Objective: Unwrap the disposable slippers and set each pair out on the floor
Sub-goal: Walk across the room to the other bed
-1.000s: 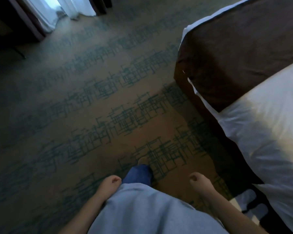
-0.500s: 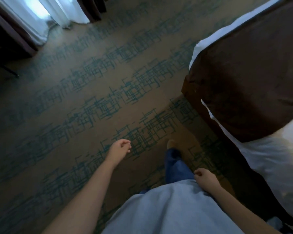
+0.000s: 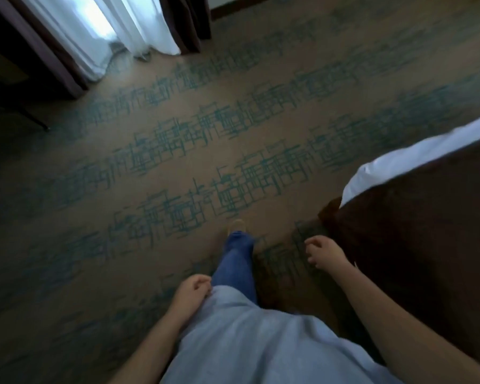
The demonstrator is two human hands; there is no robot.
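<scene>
No slippers or wrappers show in the head view. My left hand (image 3: pixel 192 291) hangs by my hip against my light blue shirt, fingers curled loosely with nothing in them. My right hand (image 3: pixel 324 253) swings forward near the corner of the bed, fingers spread and holding nothing. Between the hands, my leg in blue jeans (image 3: pixel 236 264) steps forward with a tan shoe tip on the patterned carpet (image 3: pixel 178 167).
The bed (image 3: pixel 427 245) with a dark brown runner and white sheet fills the right side, its corner close to my right hand. White curtains (image 3: pixel 117 29) with dark drapes hang at the far left. A dark furniture piece (image 3: pixel 9 87) stands at the left edge.
I have walked forward past the bed corner; the bed slid right and down in view. My left hand swung back to my hip, and my right hand swung forward and spread its fingers.
</scene>
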